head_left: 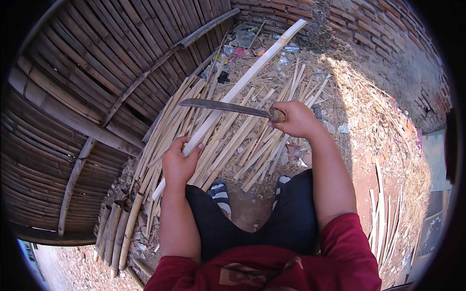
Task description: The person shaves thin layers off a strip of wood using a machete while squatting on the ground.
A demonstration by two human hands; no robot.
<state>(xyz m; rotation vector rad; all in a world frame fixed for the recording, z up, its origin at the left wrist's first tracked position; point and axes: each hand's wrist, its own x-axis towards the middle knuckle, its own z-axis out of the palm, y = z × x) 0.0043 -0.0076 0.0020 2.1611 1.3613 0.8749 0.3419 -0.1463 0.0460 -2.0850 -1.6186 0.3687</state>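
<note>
My left hand [180, 160] is closed round a long pale bamboo strip [242, 80], gripping it near its lower end. The strip slants up and away to the right, its far tip close to the brick wall. In my right hand [297, 119] is the wooden handle of a machete [225, 106]. Its dark blade points left and crosses over the strip, a little beyond my left hand. Whether the edge touches the strip, I cannot tell. Below both hands lie many split bamboo strips [233, 138], spread in a loose pile on the ground.
A slatted bamboo wall [92, 58] rises on the left and a brick wall [359, 24] at the back. Whole bamboo poles [116, 233] lie at lower left. More thin strips [381, 213] lie on the right. Litter and shavings cover the ground; my sandaled feet [221, 194] are by the pile.
</note>
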